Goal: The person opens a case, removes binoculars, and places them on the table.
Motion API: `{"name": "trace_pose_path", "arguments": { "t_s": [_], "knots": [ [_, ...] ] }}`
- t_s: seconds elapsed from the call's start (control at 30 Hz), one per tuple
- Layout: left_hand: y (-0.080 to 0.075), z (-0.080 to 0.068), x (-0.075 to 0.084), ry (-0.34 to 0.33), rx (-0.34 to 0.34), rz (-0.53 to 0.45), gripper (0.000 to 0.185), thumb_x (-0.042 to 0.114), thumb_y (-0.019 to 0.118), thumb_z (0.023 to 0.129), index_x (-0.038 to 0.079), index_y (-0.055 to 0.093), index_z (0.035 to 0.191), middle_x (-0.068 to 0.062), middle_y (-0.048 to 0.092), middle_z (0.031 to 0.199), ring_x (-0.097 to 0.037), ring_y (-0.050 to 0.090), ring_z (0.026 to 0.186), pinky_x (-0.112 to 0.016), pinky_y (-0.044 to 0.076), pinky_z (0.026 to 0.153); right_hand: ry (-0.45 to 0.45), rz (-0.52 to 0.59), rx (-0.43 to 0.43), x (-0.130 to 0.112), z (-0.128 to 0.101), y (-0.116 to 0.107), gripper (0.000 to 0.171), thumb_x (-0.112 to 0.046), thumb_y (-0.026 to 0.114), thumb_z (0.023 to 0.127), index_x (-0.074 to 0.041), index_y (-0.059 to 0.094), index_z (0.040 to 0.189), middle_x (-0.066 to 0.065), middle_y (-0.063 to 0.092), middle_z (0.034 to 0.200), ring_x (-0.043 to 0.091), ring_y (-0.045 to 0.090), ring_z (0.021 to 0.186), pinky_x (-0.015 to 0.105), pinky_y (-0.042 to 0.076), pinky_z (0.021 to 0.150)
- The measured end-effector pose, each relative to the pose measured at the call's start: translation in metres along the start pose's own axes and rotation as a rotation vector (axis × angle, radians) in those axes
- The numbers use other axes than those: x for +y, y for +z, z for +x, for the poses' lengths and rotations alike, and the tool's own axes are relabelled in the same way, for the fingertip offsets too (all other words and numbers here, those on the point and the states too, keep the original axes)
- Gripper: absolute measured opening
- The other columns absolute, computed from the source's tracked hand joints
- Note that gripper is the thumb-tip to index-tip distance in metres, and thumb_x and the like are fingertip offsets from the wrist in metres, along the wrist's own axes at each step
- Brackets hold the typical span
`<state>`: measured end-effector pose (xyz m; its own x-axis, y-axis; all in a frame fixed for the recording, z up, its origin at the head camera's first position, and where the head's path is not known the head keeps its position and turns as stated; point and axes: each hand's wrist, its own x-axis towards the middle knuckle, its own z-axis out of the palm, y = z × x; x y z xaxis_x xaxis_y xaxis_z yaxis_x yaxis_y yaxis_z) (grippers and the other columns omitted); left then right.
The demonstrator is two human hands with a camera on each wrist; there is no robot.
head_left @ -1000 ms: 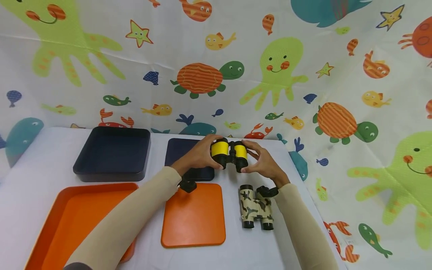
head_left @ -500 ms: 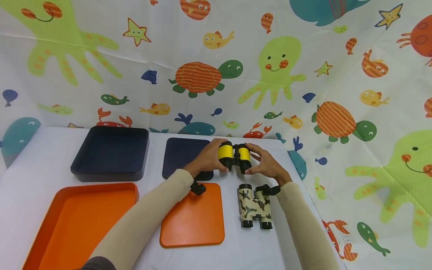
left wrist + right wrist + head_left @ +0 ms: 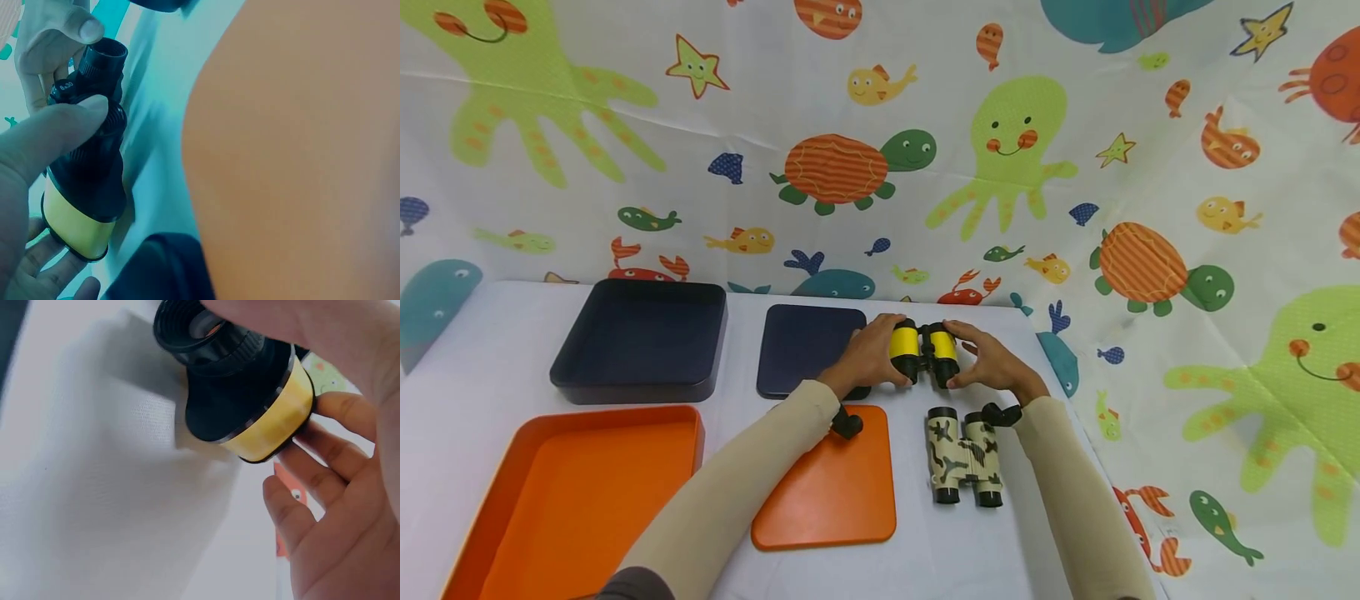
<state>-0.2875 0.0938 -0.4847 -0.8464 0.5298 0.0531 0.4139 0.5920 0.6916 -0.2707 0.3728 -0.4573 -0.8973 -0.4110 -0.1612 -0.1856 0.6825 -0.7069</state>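
Head view: yellow binoculars (image 3: 924, 353) gripped between left hand (image 3: 871, 360) and right hand (image 3: 992, 364), fingers curled around each barrel.

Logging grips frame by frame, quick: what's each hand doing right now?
Left hand: grips the yellow binoculars by their left barrel.
Right hand: holds the same binoculars by the right barrel.

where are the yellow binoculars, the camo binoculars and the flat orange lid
yellow binoculars (image 3: 923, 352), head view, on the hinge between the yellow bands
camo binoculars (image 3: 964, 454), head view, middle of the body
flat orange lid (image 3: 831, 492), head view, bare centre
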Motion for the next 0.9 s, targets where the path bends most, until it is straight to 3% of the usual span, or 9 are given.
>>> {"name": "trace_pose_path", "arguments": {
  "t_s": [0.27,0.47,0.67,0.9],
  "knots": [
    [0.0,-0.001,-0.002,-0.008,-0.004,0.067,0.117,0.047,0.096,0.076,0.014,0.03,0.167,-0.012,0.037,0.171,-0.031,0.041,0.154,-0.057,0.035,0.12,0.071,-0.026,-0.026,-0.007,0.002,-0.003,0.114,-0.014,0.095,0.079,-0.014,0.027,0.17,0.013,0.021,0.178,0.039,0.022,0.163,0.065,0.02,0.13],
    [-0.006,-0.007,-0.002,-0.002,-0.018,0.16,0.121,0.058,0.092,0.077,0.014,0.026,0.169,-0.011,0.034,0.173,-0.033,0.039,0.155,-0.055,0.037,0.117,0.164,-0.113,-0.032,-0.013,0.001,-0.003,0.115,-0.025,0.096,0.079,-0.026,0.026,0.17,0.009,0.02,0.178,0.041,0.022,0.163,0.067,0.023,0.128],
    [-0.025,-0.02,0.003,0.034,-0.006,0.318,0.107,0.063,0.076,0.091,0.009,0.026,0.169,-0.014,0.033,0.173,-0.035,0.037,0.157,-0.054,0.04,0.12,0.169,-0.22,0.018,-0.029,0.0,-0.004,0.115,-0.04,0.095,0.079,-0.027,0.025,0.17,0.014,0.022,0.177,0.045,0.021,0.162,0.074,0.022,0.124],
    [-0.055,-0.047,0.015,-0.001,0.03,0.455,0.098,0.06,0.068,0.099,0.008,0.024,0.169,-0.026,0.02,0.175,-0.046,0.02,0.163,-0.06,0.03,0.128,0.095,-0.349,0.077,-0.061,-0.005,0.008,0.115,-0.051,0.088,0.084,-0.027,0.018,0.172,0.016,0.012,0.179,0.046,0.012,0.162,0.077,0.024,0.123]
  ]
}}
